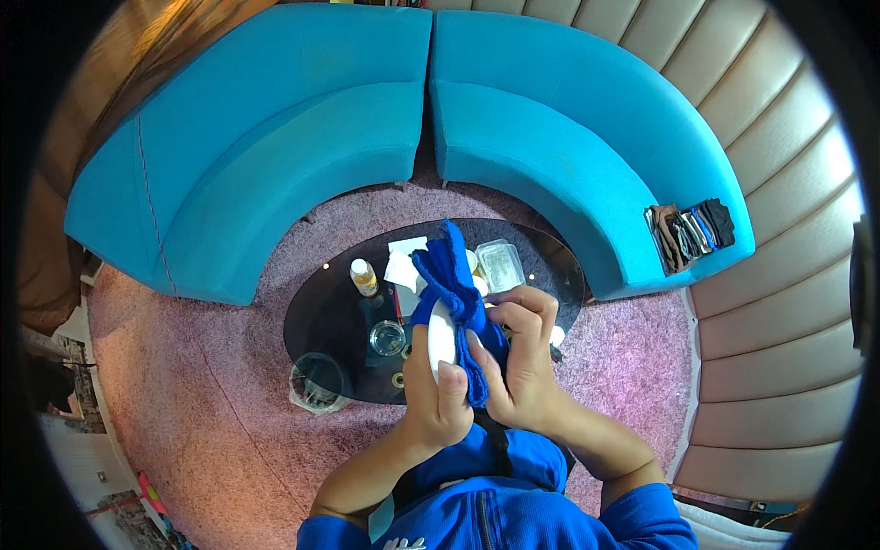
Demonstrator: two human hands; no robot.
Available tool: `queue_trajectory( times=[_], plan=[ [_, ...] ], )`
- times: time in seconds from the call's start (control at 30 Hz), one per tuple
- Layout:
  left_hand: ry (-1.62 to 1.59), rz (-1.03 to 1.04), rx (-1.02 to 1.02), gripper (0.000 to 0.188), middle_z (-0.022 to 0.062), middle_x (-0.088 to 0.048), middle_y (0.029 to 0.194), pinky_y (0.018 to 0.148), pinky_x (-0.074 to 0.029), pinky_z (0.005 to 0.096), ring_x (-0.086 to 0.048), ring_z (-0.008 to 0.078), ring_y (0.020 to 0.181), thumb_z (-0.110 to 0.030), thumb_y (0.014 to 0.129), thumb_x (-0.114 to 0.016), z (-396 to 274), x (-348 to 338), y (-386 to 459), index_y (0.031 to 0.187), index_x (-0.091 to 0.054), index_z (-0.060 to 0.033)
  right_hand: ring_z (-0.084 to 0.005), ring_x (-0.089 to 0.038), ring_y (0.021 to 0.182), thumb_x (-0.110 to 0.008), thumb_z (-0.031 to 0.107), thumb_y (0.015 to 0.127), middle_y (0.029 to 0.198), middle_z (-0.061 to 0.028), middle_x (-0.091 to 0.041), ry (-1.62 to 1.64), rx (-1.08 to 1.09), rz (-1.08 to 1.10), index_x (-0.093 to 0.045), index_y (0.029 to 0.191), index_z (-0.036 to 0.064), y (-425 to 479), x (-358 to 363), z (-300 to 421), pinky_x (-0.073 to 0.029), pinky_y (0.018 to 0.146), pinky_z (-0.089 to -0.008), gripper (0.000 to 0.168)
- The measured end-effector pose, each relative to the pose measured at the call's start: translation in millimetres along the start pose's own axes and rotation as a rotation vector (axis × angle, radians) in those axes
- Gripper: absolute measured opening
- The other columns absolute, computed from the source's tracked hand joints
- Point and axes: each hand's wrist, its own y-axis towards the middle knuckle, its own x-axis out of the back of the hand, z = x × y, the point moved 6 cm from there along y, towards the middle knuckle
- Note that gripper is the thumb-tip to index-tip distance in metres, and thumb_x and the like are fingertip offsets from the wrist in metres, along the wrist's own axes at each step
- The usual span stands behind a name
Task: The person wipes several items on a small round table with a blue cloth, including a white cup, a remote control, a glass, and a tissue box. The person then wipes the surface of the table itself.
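Observation:
A white round-edged object, perhaps a dish [441, 340], is held up above the table in my left hand [436, 405], with the thumb on its near edge. Bunched blue cloth [457, 285] lies against its right side and hangs past its far end. My right hand [526, 350] grips the cloth, with the thumb pressed on it and the fingers bent behind. Most of the white object is hidden by the cloth and my left fingers.
Below is an oval dark glass table [330, 289] with a bottle [364, 277], a glass ashtray [387, 337], white paper [402, 268] and a clear plastic container [500, 266]. A lined bin [320, 385] stands at its left. Folded clothes [687, 234] lie on the curved blue sofa [570, 151].

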Motion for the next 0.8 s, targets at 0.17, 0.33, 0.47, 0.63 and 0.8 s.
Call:
queue_trajectory(
  times=[0.17, 0.33, 0.47, 0.63, 0.8],
  plan=[
    [0.245, 0.049, -0.247, 0.061, 0.015, -0.048, 0.081, 0.06, -0.042, 0.0333, -0.052, 0.024, 0.075, -0.052, 0.088, -0.035, -9, -6, 2, 0.105, -0.041, 0.0054, -0.0388, -0.051, 0.069, -0.049, 0.009, 0.084, 0.077, -0.0218, -0.047, 0.203, -0.294, 0.286, -0.041, 0.088, -0.001, 16, -4, -19, -0.04, 0.059, -0.0415, 0.013],
    [0.247, 0.023, -0.175, 0.072, 0.0168, -0.048, 0.087, 0.064, -0.043, 0.0359, -0.053, 0.0285, 0.074, -0.06, 0.084, -0.035, 0, -8, -3, 0.105, -0.043, 0.0081, -0.0334, -0.05, 0.067, -0.044, 0.011, 0.09, 0.076, -0.0189, -0.048, 0.532, -0.436, 0.241, -0.041, 0.088, 0.0, -1, -15, -40, -0.04, 0.061, -0.0368, 0.012],
    [0.129, -0.14, -0.103, 0.072, 0.0197, -0.048, 0.094, 0.065, -0.044, 0.0282, -0.054, 0.0217, 0.083, -0.055, 0.088, -0.028, -1, -10, -2, 0.111, -0.033, 0.013, -0.0329, -0.048, 0.066, -0.044, 0.008, 0.089, 0.076, -0.0178, -0.046, 0.433, -0.313, 0.135, -0.041, 0.091, -0.001, -18, -9, -28, -0.04, 0.061, -0.0357, 0.01],
    [-0.01, -0.043, 0.074, 0.067, 0.0172, -0.049, 0.097, 0.068, -0.045, 0.0289, -0.054, 0.0214, 0.084, -0.051, 0.09, -0.024, 11, -8, 1, 0.115, -0.035, 0.0098, -0.0343, -0.048, 0.063, -0.054, -0.004, 0.079, 0.074, -0.0174, -0.045, 0.321, -0.087, 0.126, -0.043, 0.088, -0.002, -24, 3, -5, -0.039, 0.057, -0.0362, 0.015],
    [-0.291, 0.086, 0.27, 0.081, 0.0156, -0.042, 0.125, 0.1, -0.03, 0.0398, -0.042, 0.0258, 0.116, -0.065, 0.085, -0.014, 9, -26, -12, 0.131, -0.025, 0.0002, -0.0287, -0.046, 0.056, -0.061, -0.003, 0.073, 0.07, -0.0136, -0.046, 0.175, 0.011, -0.145, -0.047, 0.088, 0.001, -13, 36, -1, -0.037, 0.051, -0.0359, 0.021]
  ],
)
